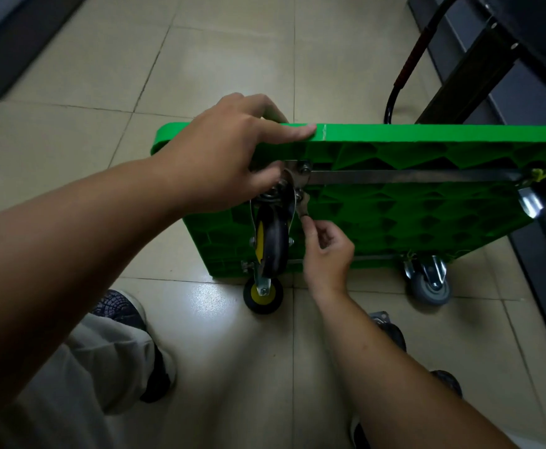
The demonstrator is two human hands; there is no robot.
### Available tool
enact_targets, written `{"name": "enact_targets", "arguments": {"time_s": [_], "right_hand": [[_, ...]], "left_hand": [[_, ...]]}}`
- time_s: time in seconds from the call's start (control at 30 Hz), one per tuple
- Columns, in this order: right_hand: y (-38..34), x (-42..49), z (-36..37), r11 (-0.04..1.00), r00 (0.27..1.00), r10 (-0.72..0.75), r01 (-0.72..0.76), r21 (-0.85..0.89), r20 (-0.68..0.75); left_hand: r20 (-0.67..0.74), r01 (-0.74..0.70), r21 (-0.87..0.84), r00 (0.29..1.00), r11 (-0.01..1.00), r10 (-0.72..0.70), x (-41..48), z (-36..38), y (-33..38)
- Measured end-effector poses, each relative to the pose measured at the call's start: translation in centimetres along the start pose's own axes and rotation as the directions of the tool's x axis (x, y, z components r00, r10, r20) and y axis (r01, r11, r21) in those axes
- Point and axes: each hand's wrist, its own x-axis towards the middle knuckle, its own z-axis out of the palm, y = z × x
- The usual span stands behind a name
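A green plastic platform cart (pixel 394 209) stands on its side on the tiled floor, ribbed underside facing me. My left hand (pixel 229 150) grips its top edge, index finger straight along the rim, thumb down by the metal caster bracket (pixel 294 171). A black caster with a yellow hub (pixel 273 244) hangs from that bracket. Just right of the caster, my right hand (pixel 325 254) pinches a small metal wrench (pixel 301 207) that sits on a bolt at the bracket.
A second black-and-yellow caster (pixel 263 295) and a grey caster (pixel 430 281) touch the floor below the cart. The cart's black handle (pixel 407 63) reaches back towards dark furniture (pixel 524 43) on the right. A loose caster (pixel 391 328) lies by my right forearm. My shoes and trouser leg are at the bottom.
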Motion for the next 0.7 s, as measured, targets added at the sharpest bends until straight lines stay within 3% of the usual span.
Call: {"name": "enact_targets", "arguments": {"time_s": [0.07,0.1,0.13,0.17,0.23,0.3,0.33,0.37,0.4,0.43,0.47,0.5,0.53,0.6,0.67,0.7], "right_hand": [[0.1,-1.5,2.5,0.934,0.969,0.24,-0.247,0.26,0.059],[-0.1,-2.1,3.6,0.834,0.929,0.345,-0.368,0.412,0.131],[-0.5,-2.6,4.2,0.74,0.889,0.409,-0.455,0.494,0.206],[-0.7,-2.9,4.4,0.711,0.868,0.429,-0.495,0.5,0.25],[-0.8,-3.2,3.0,0.811,0.888,0.386,-0.455,0.368,0.247],[-1.0,-2.4,-1.0,0.937,0.931,0.3,-0.328,0.118,0.207],[-1.3,-1.6,-3.4,0.971,0.952,0.24,-0.232,-0.063,0.191],[-1.8,-0.6,-5.8,0.941,0.961,0.182,-0.109,-0.322,0.206],[-2.5,0.4,-8.0,0.779,0.953,0.162,0.037,-0.626,0.258],[-3.4,1.1,-9.9,0.508,0.93,0.195,0.176,-0.843,0.312],[-4.7,1.6,-11.2,0.245,0.908,0.228,0.294,-0.924,0.35],[-6.1,1.9,-12.2,0.065,0.893,0.223,0.387,-0.92,0.392],[-7.6,2.1,-12.6,-0.039,0.874,0.171,0.468,-0.883,0.455],[-10.2,2.2,-12.4,-0.081,0.799,-0.097,0.588,-0.805,0.594],[-12.0,2.4,-11.0,-0.059,0.71,-0.339,0.638,-0.768,0.617],[-12.9,2.4,-10.1,-0.07,0.682,-0.394,0.646,-0.76,0.616]], "left_hand": [[0.005,0.008,-0.005,1.0,1.0,-0.008,0.0,-0.1,0.1],[0.009,0.01,-0.006,1.0,1.0,-0.01,0.0,-0.1,0.1],[0.01,0.009,-0.011,1.0,1.0,-0.009,0.0,-0.1,0.1],[0.007,0.007,-0.019,1.0,1.0,-0.007,0.1,-0.1,0.1],[-0.007,0.002,-0.034,1.0,0.999,-0.002,0.2,-0.2,-0.1],[-0.012,0.002,-0.035,1.0,0.999,-0.003,0.4,-0.1,-0.2],[-0.015,0.0,-0.038,1.0,0.999,0.0,0.4,-0.1,-0.2],[-0.019,-0.005,-0.043,1.0,0.999,0.004,0.4,-0.1,-0.2],[-0.02,-0.009,-0.05,1.0,0.999,0.008,0.4,-0.1,-0.2],[-0.019,-0.012,-0.057,1.0,0.998,0.011,0.4,0.0,-0.2],[-0.019,-0.012,-0.061,1.0,0.998,0.011,0.4,0.0,-0.2],[-0.018,-0.01,-0.061,1.0,0.998,0.009,0.3,0.0,-0.1],[-0.018,-0.009,-0.057,1.0,0.998,0.008,0.3,0.0,-0.1],[-0.016,-0.009,-0.05,1.0,0.999,0.009,0.3,0.0,-0.1],[-0.017,-0.009,-0.048,1.0,0.999,0.009,0.3,0.0,-0.1],[-0.018,-0.012,-0.048,1.0,0.999,0.011,0.3,0.0,-0.1]]}}
